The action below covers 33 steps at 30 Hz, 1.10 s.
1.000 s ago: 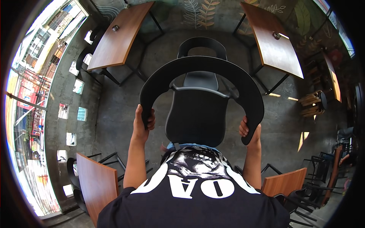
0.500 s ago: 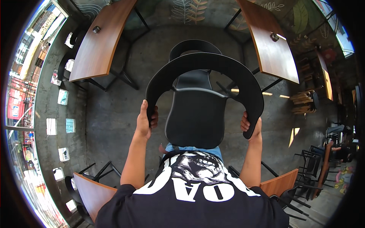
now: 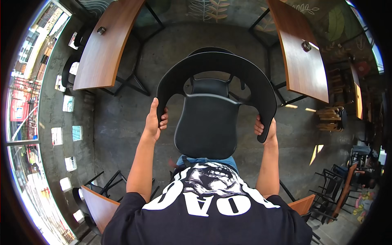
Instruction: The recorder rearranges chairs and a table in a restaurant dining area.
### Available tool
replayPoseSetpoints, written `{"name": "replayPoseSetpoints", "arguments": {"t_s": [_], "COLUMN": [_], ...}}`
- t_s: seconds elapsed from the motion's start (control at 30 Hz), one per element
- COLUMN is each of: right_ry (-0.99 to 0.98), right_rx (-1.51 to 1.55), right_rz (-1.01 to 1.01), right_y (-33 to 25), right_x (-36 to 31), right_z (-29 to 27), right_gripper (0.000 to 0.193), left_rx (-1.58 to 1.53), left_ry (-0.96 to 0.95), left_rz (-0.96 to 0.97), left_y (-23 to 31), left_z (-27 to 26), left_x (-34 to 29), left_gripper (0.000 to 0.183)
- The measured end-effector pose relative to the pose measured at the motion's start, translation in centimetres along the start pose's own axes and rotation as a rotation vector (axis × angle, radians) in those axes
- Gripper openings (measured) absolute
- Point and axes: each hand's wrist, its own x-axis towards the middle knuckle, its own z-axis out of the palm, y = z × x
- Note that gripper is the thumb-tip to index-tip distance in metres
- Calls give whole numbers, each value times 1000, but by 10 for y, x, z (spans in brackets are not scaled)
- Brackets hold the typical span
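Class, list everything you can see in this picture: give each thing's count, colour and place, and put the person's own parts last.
Chair: one, black, centre, held up by both ends of its curved armrest.
Wooden tables: two, brown, upper left and upper right.
Small round objects: two, dark, one on each table; kind too small to tell.
Floor: grey concrete.
Chairs: several, dark, lower right.
Left hand: grip on the armrest's left end.
Right hand: grip on its right end.

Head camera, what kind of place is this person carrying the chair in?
Most likely a cafe or small restaurant. Both hands, left hand and right hand, hold a black chair over a grey concrete floor, between long wooden tables on black frames. Leaf murals cover the far wall, and more chairs stand nearby.
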Motion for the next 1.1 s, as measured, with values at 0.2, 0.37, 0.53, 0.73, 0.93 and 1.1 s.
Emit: {"name": "replayPoseSetpoints", "arguments": {"t_s": [0.2,0.37,0.53,0.73,0.93,1.1], "right_ry": [6,100,297,415,414,445], "right_rx": [28,-41,-135,-522,-1426,-1476], "right_rz": [39,123,76,-122,-330,-369], "right_y": [-40,-52,-32,-18,-24,-28], "right_x": [87,168,233,284,305,323], "right_z": [-9,-33,-59,-59,-77,-66], "right_gripper": [40,41,53,34,21,23], "left_rx": [52,369,458,610,1421,1509], "left_ry": [23,148,255,352,439,474], "left_rz": [31,-10,-126,-149,20,-34], "left_y": [30,24,-11,-35,-45,-26], "left_z": [26,43,42,29,37,51], "left_x": [67,154,233,303,325,334], "left_gripper": [64,41,25,21,27,24]}}
